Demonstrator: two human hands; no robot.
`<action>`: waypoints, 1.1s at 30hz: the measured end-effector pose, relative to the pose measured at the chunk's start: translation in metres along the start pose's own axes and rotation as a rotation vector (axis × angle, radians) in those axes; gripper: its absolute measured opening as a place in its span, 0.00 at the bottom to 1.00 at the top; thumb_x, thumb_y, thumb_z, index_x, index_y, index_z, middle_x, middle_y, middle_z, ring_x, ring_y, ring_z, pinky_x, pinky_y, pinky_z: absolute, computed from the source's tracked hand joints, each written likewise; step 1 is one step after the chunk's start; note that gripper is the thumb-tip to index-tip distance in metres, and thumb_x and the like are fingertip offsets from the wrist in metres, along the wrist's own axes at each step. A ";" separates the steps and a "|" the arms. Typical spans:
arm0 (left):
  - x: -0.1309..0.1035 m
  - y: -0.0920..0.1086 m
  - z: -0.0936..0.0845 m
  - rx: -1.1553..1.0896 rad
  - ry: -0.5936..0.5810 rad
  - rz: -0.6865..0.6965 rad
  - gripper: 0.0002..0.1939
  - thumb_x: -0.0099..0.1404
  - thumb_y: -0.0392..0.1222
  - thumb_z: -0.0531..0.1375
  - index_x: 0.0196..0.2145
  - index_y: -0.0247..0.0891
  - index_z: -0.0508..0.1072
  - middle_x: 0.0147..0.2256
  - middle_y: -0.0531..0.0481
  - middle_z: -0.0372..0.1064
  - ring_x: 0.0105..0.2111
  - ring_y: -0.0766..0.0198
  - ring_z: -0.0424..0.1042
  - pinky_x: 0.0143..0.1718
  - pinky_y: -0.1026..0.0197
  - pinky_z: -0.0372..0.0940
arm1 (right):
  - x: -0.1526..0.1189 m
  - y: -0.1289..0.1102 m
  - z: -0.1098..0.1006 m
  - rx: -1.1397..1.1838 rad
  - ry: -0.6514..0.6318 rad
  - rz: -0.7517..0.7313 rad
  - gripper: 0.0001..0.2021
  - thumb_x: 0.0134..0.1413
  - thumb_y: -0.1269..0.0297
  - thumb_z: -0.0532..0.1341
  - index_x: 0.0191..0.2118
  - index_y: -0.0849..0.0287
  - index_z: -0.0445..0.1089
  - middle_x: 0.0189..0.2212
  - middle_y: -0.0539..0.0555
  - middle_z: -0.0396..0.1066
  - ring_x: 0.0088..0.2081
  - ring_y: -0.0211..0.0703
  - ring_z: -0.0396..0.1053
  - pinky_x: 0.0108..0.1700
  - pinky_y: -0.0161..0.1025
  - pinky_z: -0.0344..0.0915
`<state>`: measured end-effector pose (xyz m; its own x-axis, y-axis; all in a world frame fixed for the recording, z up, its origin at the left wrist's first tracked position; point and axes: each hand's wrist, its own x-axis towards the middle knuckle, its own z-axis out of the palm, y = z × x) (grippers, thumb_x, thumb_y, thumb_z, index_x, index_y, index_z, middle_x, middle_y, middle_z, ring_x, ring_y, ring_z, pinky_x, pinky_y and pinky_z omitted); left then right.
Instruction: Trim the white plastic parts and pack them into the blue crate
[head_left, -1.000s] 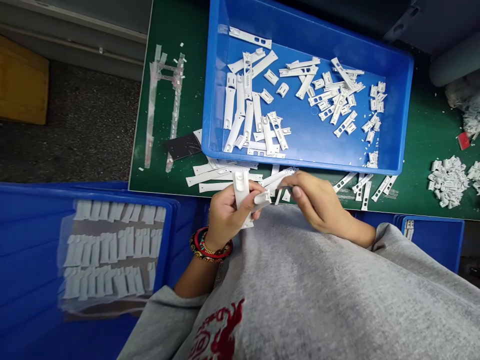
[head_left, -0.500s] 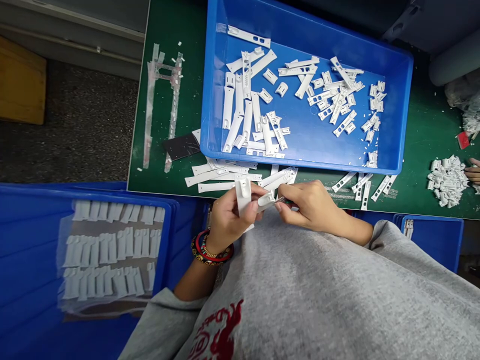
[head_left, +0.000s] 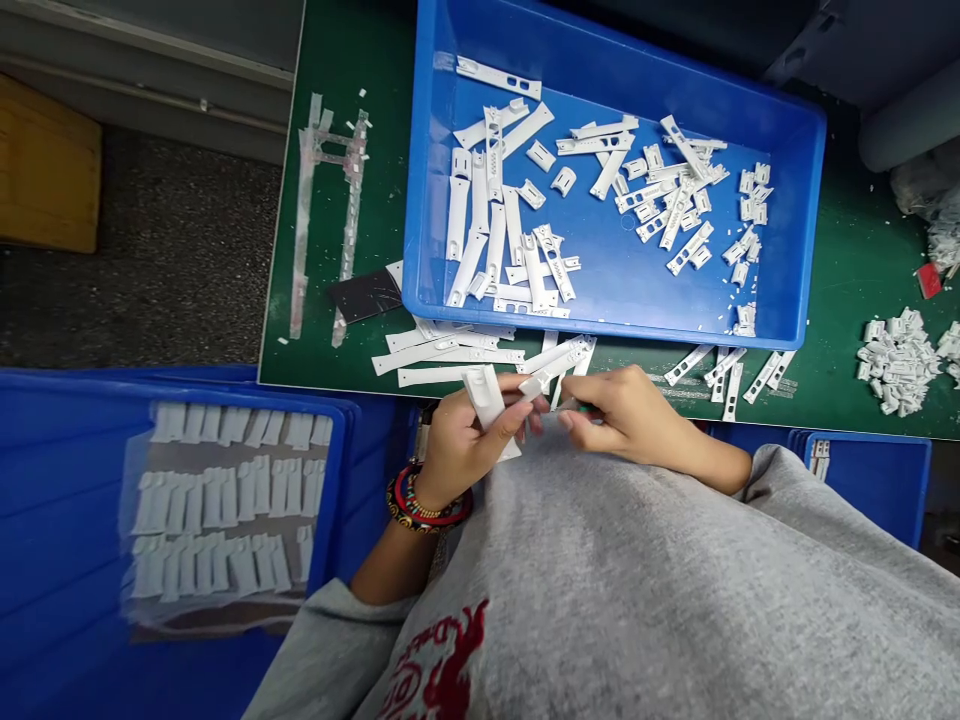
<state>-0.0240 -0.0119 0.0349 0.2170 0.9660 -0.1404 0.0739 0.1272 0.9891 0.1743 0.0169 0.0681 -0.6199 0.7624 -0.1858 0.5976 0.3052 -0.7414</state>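
My left hand (head_left: 461,440), with bead bracelets at the wrist, is closed on white plastic strips. One strip (head_left: 485,393) stands up between thumb and palm. A second white plastic piece (head_left: 538,382) sticks out past the fingertips toward the right. Just right of it, my right hand (head_left: 626,415) is closed round a slim metal-tipped tool (head_left: 568,405); a bit of green shows between the fingers, and the rest is covered. The tool's tip is close to the second piece, but I cannot tell whether they touch.
A blue tray (head_left: 615,325) of white strips and small clips stands on the green table (head_left: 840,270). More strips (head_left: 442,355) lie before it, and a pile of small white parts (head_left: 898,360) is at right. Lower left, a blue crate (head_left: 330,480) holds rows of white pieces.
The held white pieces have tilted in my left hand. The tool has pulled slightly away from the smaller piece. A co-worker's hand at the far right has left the view.
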 end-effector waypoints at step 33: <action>0.010 -0.024 -0.003 0.394 -0.041 -0.162 0.21 0.72 0.47 0.49 0.25 0.37 0.71 0.17 0.52 0.67 0.20 0.64 0.70 0.29 0.62 0.65 | 0.005 0.011 0.002 0.049 -0.081 0.119 0.13 0.60 0.58 0.51 0.26 0.55 0.53 0.18 0.44 0.53 0.20 0.32 0.48 0.27 0.34 0.44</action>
<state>-0.0266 -0.0044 0.0100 0.2102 0.9297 -0.3024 0.4747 0.1734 0.8629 0.1765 0.0224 0.0579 -0.5864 0.7423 -0.3242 0.6447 0.1854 -0.7416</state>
